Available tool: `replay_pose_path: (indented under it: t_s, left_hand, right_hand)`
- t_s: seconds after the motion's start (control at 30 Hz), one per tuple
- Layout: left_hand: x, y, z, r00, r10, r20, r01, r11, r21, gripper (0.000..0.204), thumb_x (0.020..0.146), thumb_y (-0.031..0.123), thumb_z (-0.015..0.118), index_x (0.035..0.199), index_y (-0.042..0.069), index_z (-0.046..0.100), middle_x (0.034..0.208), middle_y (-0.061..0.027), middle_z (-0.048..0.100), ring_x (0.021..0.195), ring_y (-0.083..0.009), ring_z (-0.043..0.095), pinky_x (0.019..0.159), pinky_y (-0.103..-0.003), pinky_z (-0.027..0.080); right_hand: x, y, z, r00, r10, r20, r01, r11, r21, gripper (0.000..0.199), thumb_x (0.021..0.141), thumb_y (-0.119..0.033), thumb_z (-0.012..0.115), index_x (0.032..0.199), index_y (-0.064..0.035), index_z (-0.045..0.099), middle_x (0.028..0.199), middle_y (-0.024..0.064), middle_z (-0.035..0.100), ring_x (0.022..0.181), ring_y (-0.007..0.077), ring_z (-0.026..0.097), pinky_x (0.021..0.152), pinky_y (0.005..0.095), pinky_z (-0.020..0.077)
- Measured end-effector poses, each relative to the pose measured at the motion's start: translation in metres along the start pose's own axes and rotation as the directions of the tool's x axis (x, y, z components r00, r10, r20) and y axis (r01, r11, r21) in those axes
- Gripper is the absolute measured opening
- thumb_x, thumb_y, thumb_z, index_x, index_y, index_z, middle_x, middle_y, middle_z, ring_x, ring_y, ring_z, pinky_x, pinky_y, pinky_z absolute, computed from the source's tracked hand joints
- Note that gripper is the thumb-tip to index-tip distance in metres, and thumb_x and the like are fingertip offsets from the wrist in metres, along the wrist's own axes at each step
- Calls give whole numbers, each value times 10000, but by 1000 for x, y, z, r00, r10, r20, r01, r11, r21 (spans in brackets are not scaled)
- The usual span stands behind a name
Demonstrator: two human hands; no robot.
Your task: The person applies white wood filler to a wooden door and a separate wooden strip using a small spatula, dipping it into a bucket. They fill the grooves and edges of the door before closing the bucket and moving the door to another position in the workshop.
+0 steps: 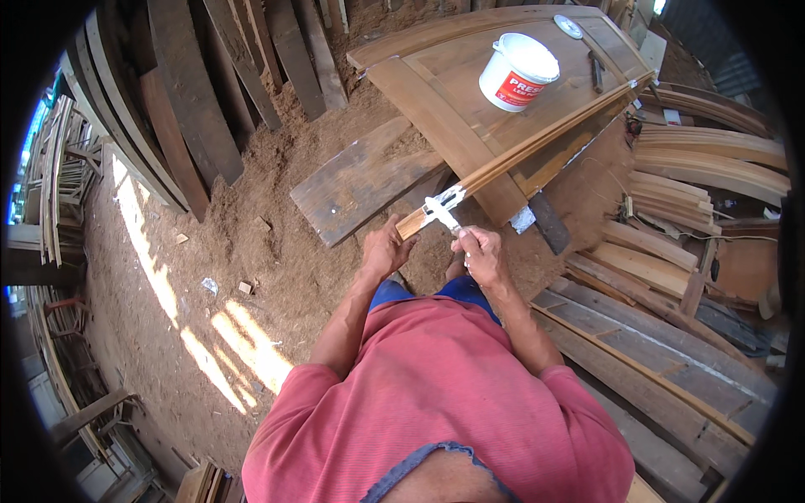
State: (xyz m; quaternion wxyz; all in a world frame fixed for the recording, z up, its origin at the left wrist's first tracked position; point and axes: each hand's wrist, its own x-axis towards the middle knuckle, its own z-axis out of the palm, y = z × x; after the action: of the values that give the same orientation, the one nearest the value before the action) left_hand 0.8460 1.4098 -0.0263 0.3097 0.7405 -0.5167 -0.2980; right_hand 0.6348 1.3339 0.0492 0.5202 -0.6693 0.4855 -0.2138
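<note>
My left hand (386,250) is closed round the near end of a long, narrow wooden strip (537,144). White paste, like glue, covers the strip's end just beyond my fingers. My right hand (482,255) pinches a white-coated stick (444,215), its tip lying across the pasted end. Away from me, the strip runs along the edge of a wooden door panel (444,107). On that panel stands an uncovered white bucket (495,74) with a red label, filled with something white.
A round white lid (568,27) and a dark hand tool (596,72) lie on the panel. A wide plank (352,186) rests below its near left corner. Dark boards (186,80) lean at the far left; curved timber (713,168) is stacked at right. Sawdust covers the ground.
</note>
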Motion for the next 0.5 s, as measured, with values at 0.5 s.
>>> replay_pose_path:
  t_s: [0.5]
  left_hand:
    - [0, -2, 0, 1000, -1, -10, 2, 999, 53, 499, 871, 388, 743, 1280, 168, 562, 941, -216, 726, 886, -457, 683, 765, -536, 546]
  right_hand:
    - [10, -4, -10, 928, -369, -52, 323, 865, -383, 294, 800, -91, 707, 1070, 24, 691, 1027, 213, 706, 976, 389, 671, 880, 440, 526]
